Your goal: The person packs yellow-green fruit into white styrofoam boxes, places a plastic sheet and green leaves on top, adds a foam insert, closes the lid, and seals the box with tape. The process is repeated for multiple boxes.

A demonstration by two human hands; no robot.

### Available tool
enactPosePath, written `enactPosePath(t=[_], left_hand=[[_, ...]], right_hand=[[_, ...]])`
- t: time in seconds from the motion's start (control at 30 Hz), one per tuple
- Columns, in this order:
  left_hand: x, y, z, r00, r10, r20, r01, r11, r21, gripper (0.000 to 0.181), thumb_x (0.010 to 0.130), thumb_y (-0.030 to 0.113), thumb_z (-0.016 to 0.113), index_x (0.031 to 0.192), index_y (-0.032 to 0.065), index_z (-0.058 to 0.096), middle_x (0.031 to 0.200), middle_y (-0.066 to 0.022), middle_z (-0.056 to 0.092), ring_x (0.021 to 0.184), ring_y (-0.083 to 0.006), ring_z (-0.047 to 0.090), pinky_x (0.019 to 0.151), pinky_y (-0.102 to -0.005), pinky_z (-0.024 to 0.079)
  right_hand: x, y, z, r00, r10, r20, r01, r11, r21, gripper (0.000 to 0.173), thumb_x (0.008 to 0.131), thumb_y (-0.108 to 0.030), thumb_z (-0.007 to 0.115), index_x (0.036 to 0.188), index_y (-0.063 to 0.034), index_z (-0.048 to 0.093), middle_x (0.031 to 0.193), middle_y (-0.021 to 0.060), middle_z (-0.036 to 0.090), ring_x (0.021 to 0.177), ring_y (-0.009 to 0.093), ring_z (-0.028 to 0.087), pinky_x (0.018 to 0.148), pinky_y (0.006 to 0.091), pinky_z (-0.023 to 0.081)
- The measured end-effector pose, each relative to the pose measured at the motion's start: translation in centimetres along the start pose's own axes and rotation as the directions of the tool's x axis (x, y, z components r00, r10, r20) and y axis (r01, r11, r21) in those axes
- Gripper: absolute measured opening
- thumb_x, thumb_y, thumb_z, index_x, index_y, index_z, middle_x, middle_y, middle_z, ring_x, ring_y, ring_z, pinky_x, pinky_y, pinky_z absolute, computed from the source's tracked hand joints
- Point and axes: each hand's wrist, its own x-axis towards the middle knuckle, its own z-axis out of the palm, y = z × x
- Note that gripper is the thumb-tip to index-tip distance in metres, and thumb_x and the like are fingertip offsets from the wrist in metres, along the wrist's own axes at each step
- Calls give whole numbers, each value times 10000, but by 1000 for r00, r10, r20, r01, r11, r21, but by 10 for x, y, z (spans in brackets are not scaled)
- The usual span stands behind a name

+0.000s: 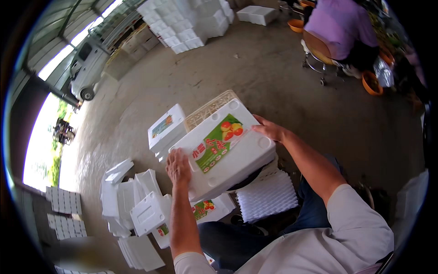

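Note:
A white foam box (232, 150) with its lid on, bearing a green label with pictured fruit, lies tilted in front of me. My left hand (178, 167) rests flat on its left end, and my right hand (268, 129) holds the far right corner. A beige plastic crate (212, 109) shows behind the box; its lower part is hidden. Beside the crate stands another closed foam box (167, 128) with a smaller label. A stack of white foam netting (267, 197) lies below the held box, near my knee.
Foam lids and boxes (147, 209) lie in a loose pile at lower left. Tall stacks of foam boxes (186, 25) stand at the back, with a truck (85, 65) farther left. At upper right a person in purple (337, 29) sits on a wheeled chair near orange basins (371, 83).

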Motion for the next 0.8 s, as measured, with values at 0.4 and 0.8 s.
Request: enactPosePath(t=[0.4, 0.8], left_hand=[[81, -58, 32, 838, -336, 430, 525, 710, -469, 631, 907, 502, 577, 1323, 33, 500, 1279, -138, 547, 1154, -292, 544, 998, -421, 426], [-90, -23, -12, 541, -322, 777, 736, -267, -622, 460, 890, 413, 594, 1190, 64, 606, 1094, -109, 668, 989, -257, 644, 891, -402, 520]], right_hand=[[-7, 14, 5, 997, 16, -77, -6, 992, 128, 899, 835, -435, 691, 1493, -3, 255, 1413, 203, 473, 1304, 264, 451, 1065, 314, 342], [8, 16, -8, 992, 107, -73, -103, 994, 47, 922, 778, -490, 722, 1430, 51, 357, 1377, 228, 490, 1257, 278, 497, 1028, 350, 398]])
